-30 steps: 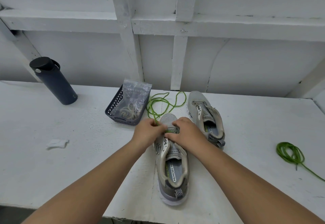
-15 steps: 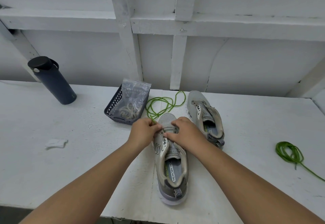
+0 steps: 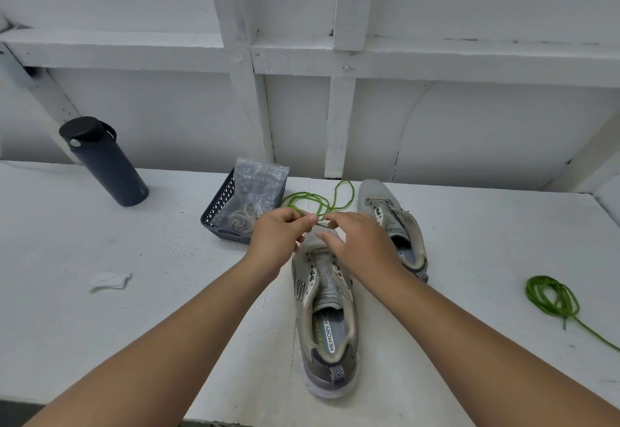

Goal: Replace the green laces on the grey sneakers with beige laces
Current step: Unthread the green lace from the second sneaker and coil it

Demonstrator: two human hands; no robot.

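Note:
A grey sneaker (image 3: 327, 319) lies heel toward me on the white table, its eyelets showing no lace. My left hand (image 3: 280, 237) and my right hand (image 3: 357, 242) hover over its toe, and each pinches the green lace (image 3: 318, 200), which loops on the table beyond the toe. A second grey sneaker (image 3: 392, 222) without a lace lies just behind my right hand. Another green lace (image 3: 553, 297) lies coiled at the right. A clear bag (image 3: 253, 200) with pale coiled laces inside leans in a dark basket (image 3: 218, 208).
A dark blue bottle (image 3: 104, 163) stands at the back left. A scrap of white paper (image 3: 109, 281) lies on the left of the table (image 3: 134, 309). A white framed wall rises right behind the table. The table's front edge runs under my forearms.
Both hands have moved from the sneaker's lower eyelets forward past its toe, drawing the green lace out of the shoe. The green loops on the table have shifted a little.

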